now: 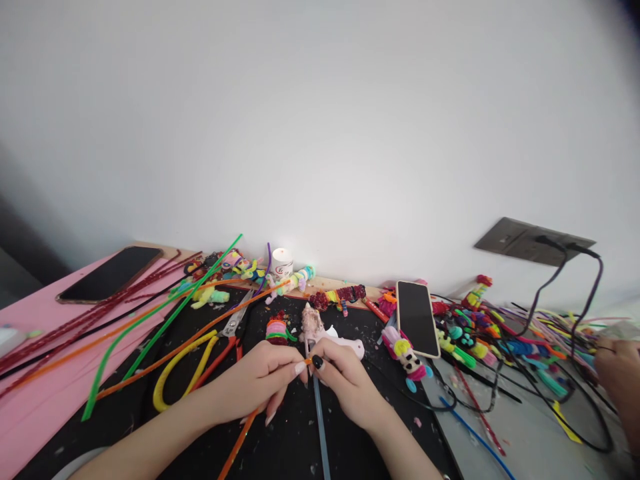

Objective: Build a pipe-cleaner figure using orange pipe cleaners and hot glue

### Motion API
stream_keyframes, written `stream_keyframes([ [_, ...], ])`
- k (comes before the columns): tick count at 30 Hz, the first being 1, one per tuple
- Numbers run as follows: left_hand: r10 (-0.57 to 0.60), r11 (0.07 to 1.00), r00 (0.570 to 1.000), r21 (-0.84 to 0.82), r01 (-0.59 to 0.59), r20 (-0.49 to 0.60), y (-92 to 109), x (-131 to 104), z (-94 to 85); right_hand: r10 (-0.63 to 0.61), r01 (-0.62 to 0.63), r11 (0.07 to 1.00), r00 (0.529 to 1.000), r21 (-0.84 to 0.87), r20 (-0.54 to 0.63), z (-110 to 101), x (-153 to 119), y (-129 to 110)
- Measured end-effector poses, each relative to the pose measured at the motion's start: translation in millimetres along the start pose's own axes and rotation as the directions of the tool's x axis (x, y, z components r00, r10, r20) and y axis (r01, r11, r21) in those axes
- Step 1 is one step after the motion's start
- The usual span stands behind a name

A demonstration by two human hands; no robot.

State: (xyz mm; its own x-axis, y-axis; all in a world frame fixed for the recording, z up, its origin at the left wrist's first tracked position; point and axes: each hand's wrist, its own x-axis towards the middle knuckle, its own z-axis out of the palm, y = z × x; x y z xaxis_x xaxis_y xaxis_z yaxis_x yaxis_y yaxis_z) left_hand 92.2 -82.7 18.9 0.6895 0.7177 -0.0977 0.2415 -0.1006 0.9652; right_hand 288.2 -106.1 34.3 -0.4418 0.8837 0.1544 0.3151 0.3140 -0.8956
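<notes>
My left hand (264,377) and my right hand (346,381) meet at the fingertips over the black mat. Both pinch an orange pipe cleaner (241,440); a small bit of it shows between the fingers, and a length hangs below my left hand. Just beyond lies a white glue gun (350,343) with a stained front. A pale glue stick (321,423) runs from behind my fingers toward me. Left of the hands are scissors (235,321) and a thick yellow loop (163,380). A small banded pipe-cleaner piece (278,329) stands near my left knuckles.
Long pipe cleaners (120,327) cross the left side near a dark phone (110,273). Another phone (418,318) leans at right behind a spotted pipe-cleaner figure (407,350). Black cables (600,287) drop from the wall outlet (525,239). Another person's hand (620,373) is at far right.
</notes>
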Motion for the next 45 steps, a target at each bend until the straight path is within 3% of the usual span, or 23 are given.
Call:
stream_keyframes([
  [15, -0.026, 0.997, 1.000, 0.070, 0.026, -0.005, 2.5, 0.6, -0.4, 0.005, -0.007, 0.998, 0.999, -0.061, -0.040, -0.7, 0.4, 0.4],
  [22, -0.019, 1.000, 1.000, 0.012, 0.019, 0.001, -2.7, 0.9, -0.3, -0.003, 0.000, 0.998, 0.999, -0.056, -0.051, -1.6, 0.3, 2.3],
  [29, -0.103, 0.994, 0.995, -0.036, 0.103, 0.004, 2.3, -0.4, -3.0, -0.007, 0.004, 0.999, 0.994, -0.032, -0.105, -0.9, -0.7, 6.9],
  [32, -0.088, 0.996, 0.995, -0.016, 0.087, -0.049, 2.2, 0.4, -4.2, -0.020, -0.004, 0.995, 0.970, -0.097, -0.243, -1.2, 1.2, 15.0],
  [34, -0.036, 0.999, 0.992, 0.020, 0.039, -0.120, 1.0, 1.6, -4.8, -0.037, -0.057, 0.975, 0.914, -0.216, -0.405, -3.6, 3.1, 22.1],
  [36, 0.002, 0.998, 0.977, 0.057, 0.011, -0.214, -0.7, 2.9, -5.3, -0.063, -0.137, 0.921, 0.871, -0.365, -0.487, -6.9, 4.6, 27.7],
  [40, 0.016, 0.994, 0.917, 0.101, 0.027, -0.398, -2.5, 5.3, -6.3, -0.032, -0.235, 0.776, 0.912, -0.585, -0.409, -10.2, 4.8, 29.3],
  [45, 0.076, 0.975, 0.877, 0.218, 0.033, -0.474, -0.7, 6.2, -7.6, 0.056, -0.289, 0.657, 0.940, -0.696, -0.337, -7.8, 2.7, 28.0],
])
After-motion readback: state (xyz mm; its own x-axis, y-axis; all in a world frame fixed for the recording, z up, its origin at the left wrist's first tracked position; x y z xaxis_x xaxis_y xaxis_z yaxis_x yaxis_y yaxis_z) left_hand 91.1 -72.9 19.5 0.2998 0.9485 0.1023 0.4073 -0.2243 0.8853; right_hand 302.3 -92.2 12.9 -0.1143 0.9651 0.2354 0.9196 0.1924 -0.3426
